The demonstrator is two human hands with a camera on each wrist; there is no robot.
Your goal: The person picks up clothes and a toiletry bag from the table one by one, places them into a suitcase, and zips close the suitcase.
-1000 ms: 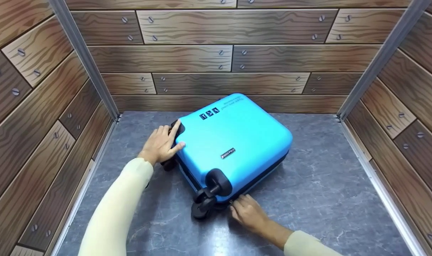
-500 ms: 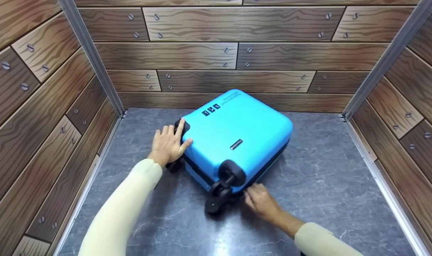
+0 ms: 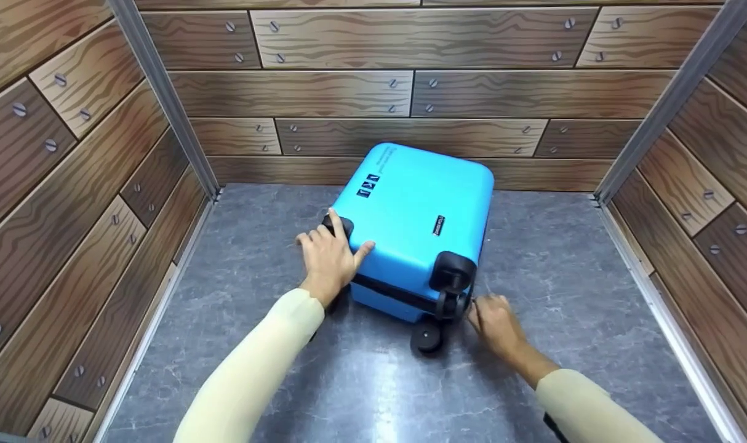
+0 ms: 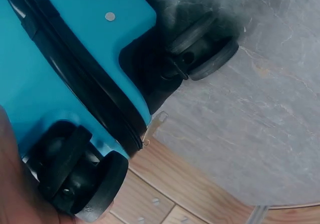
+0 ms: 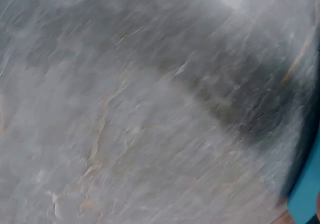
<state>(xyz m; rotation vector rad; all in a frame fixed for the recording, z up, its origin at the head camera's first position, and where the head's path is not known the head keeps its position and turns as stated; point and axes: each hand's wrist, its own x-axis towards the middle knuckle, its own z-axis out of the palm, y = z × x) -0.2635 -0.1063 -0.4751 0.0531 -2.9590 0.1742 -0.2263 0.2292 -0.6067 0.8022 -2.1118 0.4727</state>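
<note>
A bright blue hard-shell suitcase [image 3: 410, 197] lies flat on the grey floor, its wheeled end toward me. My left hand [image 3: 330, 258] rests on its near-left corner, index finger straight along the black wheel mount and thumb spread on the shell. In the left wrist view, that hand's edge shows beside a black double wheel [image 4: 102, 184], and a zipper pull [image 4: 159, 121] hangs at a corner. By the near-right wheel [image 3: 427, 337], my right hand [image 3: 495, 323] has curled fingertips pinching a small zipper pull [image 3: 473, 300] on the side seam. The right wrist view shows mostly floor.
Wood-plank-patterned panels enclose the floor at the back [image 3: 336, 95], left [image 3: 96, 246] and right [image 3: 687, 209], with metal strips along their corners and lower edges. Marbled grey floor [image 3: 570, 277] surrounds the suitcase.
The suitcase has turned counterclockwise, its wheeled end swinging right. My left hand has moved right with its corner; my right hand has moved right and farther from me along with the near corner.
</note>
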